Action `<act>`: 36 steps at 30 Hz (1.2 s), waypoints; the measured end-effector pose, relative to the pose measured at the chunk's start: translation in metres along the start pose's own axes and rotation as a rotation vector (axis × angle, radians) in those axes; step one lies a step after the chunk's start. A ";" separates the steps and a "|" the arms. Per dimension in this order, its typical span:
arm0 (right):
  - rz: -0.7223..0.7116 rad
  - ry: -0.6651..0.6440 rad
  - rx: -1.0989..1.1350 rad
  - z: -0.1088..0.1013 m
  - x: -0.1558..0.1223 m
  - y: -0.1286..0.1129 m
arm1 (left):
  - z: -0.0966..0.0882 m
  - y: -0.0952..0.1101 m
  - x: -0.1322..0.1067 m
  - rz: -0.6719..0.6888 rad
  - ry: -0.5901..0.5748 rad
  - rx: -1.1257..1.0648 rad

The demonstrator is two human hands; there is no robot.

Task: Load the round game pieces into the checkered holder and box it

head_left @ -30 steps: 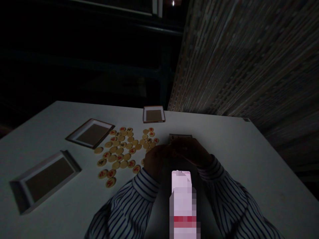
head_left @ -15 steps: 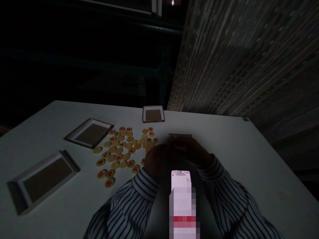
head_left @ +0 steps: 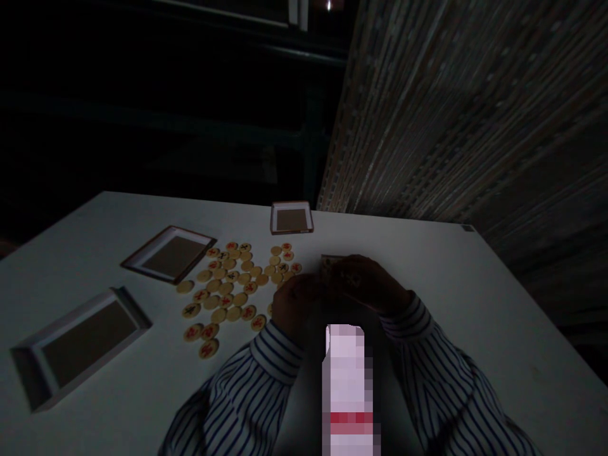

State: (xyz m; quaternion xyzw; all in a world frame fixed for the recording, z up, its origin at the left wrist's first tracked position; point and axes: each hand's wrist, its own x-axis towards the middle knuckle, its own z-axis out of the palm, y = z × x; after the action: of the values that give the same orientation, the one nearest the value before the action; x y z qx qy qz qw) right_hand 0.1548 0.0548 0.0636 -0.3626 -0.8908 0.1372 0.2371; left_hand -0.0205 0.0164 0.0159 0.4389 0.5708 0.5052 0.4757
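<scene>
- Small dark box (head_left: pixel 332 261) sits mid-table, just past our hands, partly hidden by them.
- Our right hand (head_left: pixel 373 285) is curled against it and our left hand (head_left: pixel 294 303) is just beside. Too dark, can't tell grip of either.
- Yellow discs (head_left: pixel 232 285) lie scattered to the left on the white table (head_left: pixel 475 297).
- 3 trays (head_left: pixel 171 253) lie further out.

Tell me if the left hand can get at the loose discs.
Probably yes: the left hand sits right beside the discs on the table, with nothing lying between them.
</scene>
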 end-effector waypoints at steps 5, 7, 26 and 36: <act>0.060 -0.105 -0.163 -0.005 -0.003 0.011 | -0.001 -0.009 0.001 0.038 0.049 0.094; 0.070 -0.130 -0.183 -0.006 -0.005 0.012 | -0.001 -0.008 0.001 0.055 0.056 0.134; 0.089 -0.287 -0.263 -0.002 -0.007 0.015 | 0.000 -0.007 0.000 0.091 0.026 0.233; 0.120 -0.381 -0.285 -0.008 -0.004 0.009 | -0.002 -0.007 0.001 0.114 0.018 0.315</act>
State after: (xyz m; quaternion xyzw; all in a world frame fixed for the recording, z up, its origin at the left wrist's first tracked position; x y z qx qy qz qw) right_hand 0.1664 0.0582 0.0650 -0.4122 -0.9066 0.0899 0.0025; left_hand -0.0223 0.0159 0.0089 0.5353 0.6214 0.4393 0.3665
